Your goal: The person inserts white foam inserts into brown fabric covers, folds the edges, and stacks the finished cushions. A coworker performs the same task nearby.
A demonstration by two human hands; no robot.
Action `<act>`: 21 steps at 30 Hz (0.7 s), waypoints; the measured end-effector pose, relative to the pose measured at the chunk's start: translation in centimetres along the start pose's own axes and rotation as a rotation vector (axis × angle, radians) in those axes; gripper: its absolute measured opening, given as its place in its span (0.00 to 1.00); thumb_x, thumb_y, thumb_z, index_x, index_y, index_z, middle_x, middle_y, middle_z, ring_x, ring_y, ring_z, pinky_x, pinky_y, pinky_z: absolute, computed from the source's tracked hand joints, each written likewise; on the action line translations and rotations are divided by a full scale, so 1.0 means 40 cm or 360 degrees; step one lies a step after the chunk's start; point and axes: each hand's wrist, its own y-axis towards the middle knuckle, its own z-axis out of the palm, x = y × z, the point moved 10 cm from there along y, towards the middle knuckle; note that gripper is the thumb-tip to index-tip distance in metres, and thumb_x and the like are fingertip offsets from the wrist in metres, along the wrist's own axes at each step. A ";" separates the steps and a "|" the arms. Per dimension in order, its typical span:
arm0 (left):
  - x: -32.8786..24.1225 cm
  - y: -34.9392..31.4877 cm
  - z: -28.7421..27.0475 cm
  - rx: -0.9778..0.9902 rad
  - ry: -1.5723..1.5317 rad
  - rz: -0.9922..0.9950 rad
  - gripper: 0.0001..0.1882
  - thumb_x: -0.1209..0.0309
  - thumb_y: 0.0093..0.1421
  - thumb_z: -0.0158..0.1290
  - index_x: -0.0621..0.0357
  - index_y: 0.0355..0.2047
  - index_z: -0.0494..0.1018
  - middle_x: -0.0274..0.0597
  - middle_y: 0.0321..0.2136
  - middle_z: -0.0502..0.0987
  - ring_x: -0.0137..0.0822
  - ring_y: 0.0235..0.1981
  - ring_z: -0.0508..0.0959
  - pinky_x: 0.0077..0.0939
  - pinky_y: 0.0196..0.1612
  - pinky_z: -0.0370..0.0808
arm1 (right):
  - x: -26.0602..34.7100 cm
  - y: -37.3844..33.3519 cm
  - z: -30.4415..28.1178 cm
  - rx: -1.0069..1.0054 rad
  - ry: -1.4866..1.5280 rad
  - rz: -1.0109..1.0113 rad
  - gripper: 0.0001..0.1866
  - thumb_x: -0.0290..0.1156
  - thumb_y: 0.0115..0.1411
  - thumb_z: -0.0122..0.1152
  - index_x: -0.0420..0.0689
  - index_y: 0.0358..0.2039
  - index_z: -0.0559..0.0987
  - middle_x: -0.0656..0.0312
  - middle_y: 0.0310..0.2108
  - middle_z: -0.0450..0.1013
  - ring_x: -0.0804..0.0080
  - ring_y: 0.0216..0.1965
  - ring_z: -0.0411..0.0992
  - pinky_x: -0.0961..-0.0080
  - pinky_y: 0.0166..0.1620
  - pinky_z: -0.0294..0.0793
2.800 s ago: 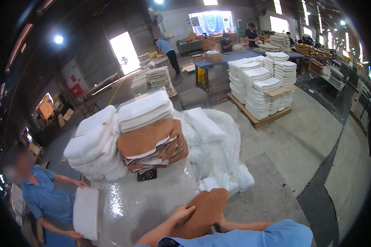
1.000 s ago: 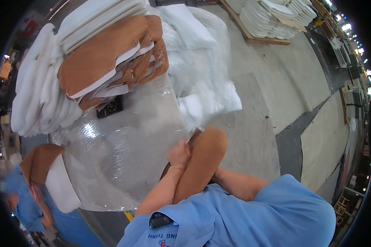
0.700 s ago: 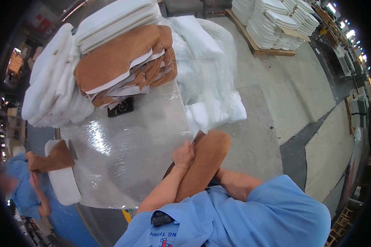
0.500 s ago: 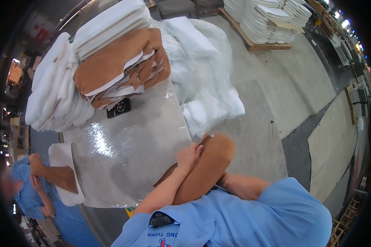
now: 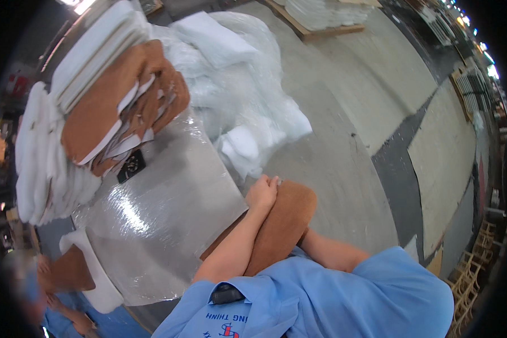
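A brown fabric piece with a rounded end (image 5: 287, 222) lies across the front of my body, over the table's right corner. My left hand (image 5: 263, 193) is closed on its upper left edge, fingertips curled over the rim. Another brown strip of the fabric (image 5: 224, 234) shows to the left of my left forearm. My right forearm (image 5: 335, 252) comes in from the right and passes behind the piece. The brown fabric hides my right hand, so its fingers cannot be seen.
The table (image 5: 169, 191) has a glossy plastic-wrapped top. At its far left sit stacked brown fabric pieces (image 5: 104, 107), white padding (image 5: 45, 152) and a black phone (image 5: 132, 166). Plastic-wrapped white padding (image 5: 231, 73) lies beyond. A co-worker at the left handles a brown piece (image 5: 73, 269) by a white pad.
The view has turned, so the table and stacks sit further left. My left hand still grips the brown piece's edge, its fingers now more bunched at the rim.
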 end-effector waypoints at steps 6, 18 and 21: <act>0.039 0.038 -0.010 -0.0138 -0.0279 0.0045 0.22 0.48 0.71 0.50 0.57 0.39 0.77 0.56 0.34 0.84 0.63 0.40 0.82 0.55 0.44 0.76 | 0.017 0.023 -0.038 -0.0292 0.0023 -0.0058 0.25 0.49 0.77 0.48 0.48 0.66 0.73 0.57 0.61 0.76 0.62 0.59 0.76 0.58 0.63 0.75; 0.040 0.078 -0.004 -0.0031 -0.0258 0.0043 0.18 0.53 0.72 0.50 0.56 0.42 0.76 0.57 0.36 0.84 0.64 0.42 0.82 0.56 0.47 0.75 | 0.011 0.054 -0.059 -0.0454 -0.0018 -0.0101 0.26 0.50 0.77 0.47 0.46 0.65 0.74 0.55 0.60 0.77 0.60 0.58 0.76 0.57 0.63 0.75; 0.058 0.072 0.004 0.0046 -0.0274 -0.0048 0.18 0.54 0.72 0.49 0.56 0.43 0.76 0.58 0.36 0.84 0.65 0.42 0.82 0.57 0.47 0.74 | -0.007 0.040 -0.069 -0.0499 -0.0019 -0.0096 0.26 0.50 0.77 0.47 0.46 0.65 0.74 0.55 0.60 0.77 0.60 0.58 0.76 0.57 0.62 0.75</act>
